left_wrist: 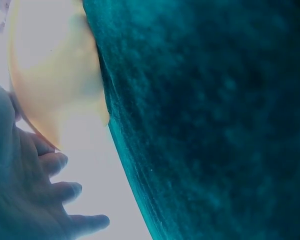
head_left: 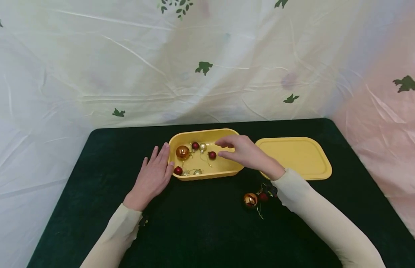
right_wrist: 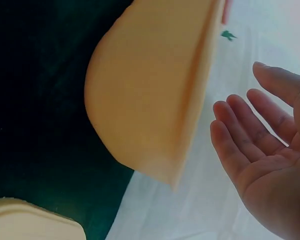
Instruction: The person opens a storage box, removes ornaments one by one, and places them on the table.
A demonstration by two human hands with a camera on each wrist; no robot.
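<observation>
A yellow plastic box (head_left: 207, 178) stands at the back of the table, holding several small Christmas baubles. Among them are a large copper bauble (head_left: 182, 152), a dark red one (head_left: 212, 155) and a pale gold one (head_left: 202, 147). My left hand (head_left: 154, 173) rests with straight fingers against the box's left end; in the left wrist view its fingers (left_wrist: 65, 191) spread by the wall. Above the box's right end hovers my right hand (head_left: 244, 150), its fingers loosely bent apart from the thumb. Nothing lies between them in the right wrist view (right_wrist: 270, 130).
A yellow lid (head_left: 294, 158) lies flat to the right of the box. Nearer me, a copper bauble (head_left: 250, 200) and a dark red bauble (head_left: 263, 197) lie on the dark green tabletop (head_left: 200, 223), partly under my right forearm. A patterned white curtain (head_left: 207, 93) hangs behind.
</observation>
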